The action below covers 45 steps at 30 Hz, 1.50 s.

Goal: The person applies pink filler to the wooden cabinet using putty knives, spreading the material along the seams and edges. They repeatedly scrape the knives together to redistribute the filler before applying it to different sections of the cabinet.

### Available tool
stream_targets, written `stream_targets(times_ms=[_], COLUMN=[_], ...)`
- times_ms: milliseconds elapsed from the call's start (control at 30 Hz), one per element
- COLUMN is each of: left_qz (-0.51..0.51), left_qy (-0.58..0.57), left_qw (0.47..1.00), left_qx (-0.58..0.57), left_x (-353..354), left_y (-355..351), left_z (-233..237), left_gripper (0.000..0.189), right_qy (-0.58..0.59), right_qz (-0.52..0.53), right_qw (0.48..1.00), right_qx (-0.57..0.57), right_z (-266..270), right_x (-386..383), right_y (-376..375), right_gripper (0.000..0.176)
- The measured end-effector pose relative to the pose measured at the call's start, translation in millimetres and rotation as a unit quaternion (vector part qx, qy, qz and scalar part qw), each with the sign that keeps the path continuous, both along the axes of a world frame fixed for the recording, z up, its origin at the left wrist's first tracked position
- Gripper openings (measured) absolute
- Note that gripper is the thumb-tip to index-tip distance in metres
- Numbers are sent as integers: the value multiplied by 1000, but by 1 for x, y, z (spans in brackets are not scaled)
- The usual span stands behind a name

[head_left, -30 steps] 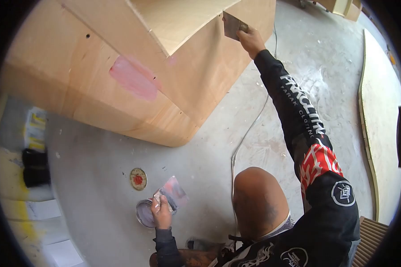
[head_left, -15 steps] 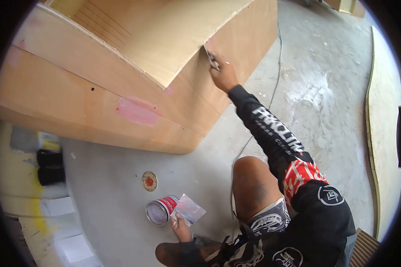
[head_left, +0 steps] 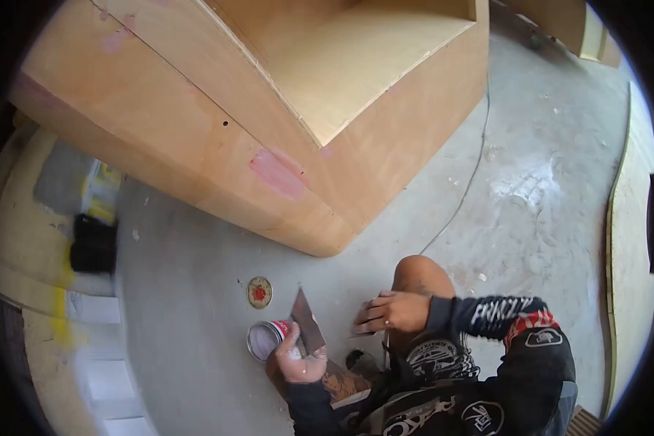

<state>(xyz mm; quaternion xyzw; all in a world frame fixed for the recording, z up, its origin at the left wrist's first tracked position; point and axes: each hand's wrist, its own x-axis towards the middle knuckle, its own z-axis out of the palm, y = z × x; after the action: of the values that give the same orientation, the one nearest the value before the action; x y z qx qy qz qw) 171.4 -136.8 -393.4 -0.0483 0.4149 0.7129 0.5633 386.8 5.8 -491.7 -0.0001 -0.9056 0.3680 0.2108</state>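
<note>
My left hand [head_left: 301, 361] grips a flat putty scraper [head_left: 309, 327], its blade tilted up, just beside an open can [head_left: 263, 340] of pale pinkish filler. My right hand [head_left: 403, 310] is in front of my right knee, its fingers closed round a second small scraper [head_left: 361, 320], which is partly hidden and blurred. A gap separates the two scrapers. Beyond the can, a round lid [head_left: 259, 292] with a red smear lies on the floor. Ahead stands a large plywood piece [head_left: 196, 160] with a pink filler patch [head_left: 277, 174] on its side.
A thin cable [head_left: 474, 171] runs along the grey floor [head_left: 443, 196] beside the plywood piece. On the right lies a long curved board [head_left: 625, 240]. Boards with yellow marks, white sheets [head_left: 109, 378] and a black object [head_left: 93, 245] are at the left.
My right hand has drawn back from the plywood piece's upper edge to near my knee, beside my left hand. The left scraper has turned more upright. The view has shifted.
</note>
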Motion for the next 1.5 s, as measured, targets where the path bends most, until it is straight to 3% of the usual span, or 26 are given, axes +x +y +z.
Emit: stream_targets(times_ms=[33, 67, 100, 133, 200, 267, 300, 333, 433, 500, 533, 600, 667, 767, 833, 867, 900, 967, 1000, 1033, 1100, 1200, 1300, 1433, 1467, 1500], left_qz=[-10, 41, 21, 4, -27, -57, -78, -73, -75, -77, -74, -85, -109, -121, -114, -96, -78, -58, -20, 16, 53, -5, -65, -325, -278, -224], left_qy=[10, 46, 48, 47, 35, 8, -13, -13, -37, -61, -76, -103, -122, -159, -91, -105, -122, 30, 109, 189, 301, 427, 443, 513, 460, 406], left_qw=[999, 998, 998, 998, 998, 998, 997, 997, 995, 994, 994, 991, 986, 980, 989, 990, 989, 992, 985, 970, 936, 891, 872, 792, 842, 885], left_qx=[30, 12, 26, 40, 38, 5, 4, -22, -49, -39, -28, 2, 26, 20, 13, 19, 23, 103, 128, 152, 175, 156, 200, 59, 51, 48], left_x=[-2, 5, 2, 1, -6, -11, -12, -10, -3, -6, -8, -11, -19, -26, -27, -39, -52, -55, -54, -52, -44, -37, -32, -64, -67, -70], left_y=[2, 9, 9, 9, 6, -5, -9, -15, -18, -13, -11, -1, 3, 20, 25, 27, 25, 30, 33, 34, 38, 29, 27, 8, 7, 7], left_z=[10, 25, 26, 25, 16, -16, -29, -41, -68, -77, -82, -87, -89, -91, -56, -56, -58, -36, -32, -30, -33, -30, -45, -49, -84, -119], left_gripper=[25, 29, 30, 31, 32, 33, 30, 27, 21, 19, 19, 17, 13, 13, 11, 16, 21, 25, 27, 30, 33, 33, 35, 43, 40, 37], right_qy=[-68, -61, -52, 62, 102, 44, 11, -58, -118, -188, 0, 62, 119, 140, 46, 56, -14, 31, 84, 171, 198, 195, 143, 143, 151, 196], right_qz=[36, -69, -170, -313, -504, -641, -659, -652, -557, -525, -454, -432, -332, -252, -255, -280, -247, -341, -352, -316, -258, -255, -245, -296, -293, -290], right_qw=[997, 995, 981, 943, 820, 696, 691, 690, 763, 791, 858, 874, 931, 957, 966, 958, 968, 903, 818, 738, 641, 615, 656, 651, 663, 626], right_qx=[25, 46, 71, 100, 252, 319, 296, 309, 306, 251, 241, 213, 94, 29, 2, -28, -36, -257, -447, -571, -695, -720, -700, -684, -672, -697], right_z=[-32, -44, -46, -44, -1, 52, 77, 91, 77, 89, 63, 68, 75, 84, 79, 60, 49, 32, 53, 64, 76, 73, 56, 40, 29, 22], right_x=[0, 0, 1, 1, 15, 34, 41, 48, 53, 43, 42, 20, 0, -31, -39, -37, -25, -19, -24, -31, -42, -69, -70, -68, -68, -72], right_y=[7, 27, 65, 108, 198, 249, 263, 280, 305, 260, 249, 152, 60, -32, -60, -60, -49, -51, -55, -57, -63, -64, -60, -60, -54, -50], right_gripper=[53, 53, 52, 51, 52, 42, 42, 45, 46, 51, 53, 52, 60, 70, 69, 70, 65, 51, 37, 31, 28, 26, 27, 23, 21, 22])
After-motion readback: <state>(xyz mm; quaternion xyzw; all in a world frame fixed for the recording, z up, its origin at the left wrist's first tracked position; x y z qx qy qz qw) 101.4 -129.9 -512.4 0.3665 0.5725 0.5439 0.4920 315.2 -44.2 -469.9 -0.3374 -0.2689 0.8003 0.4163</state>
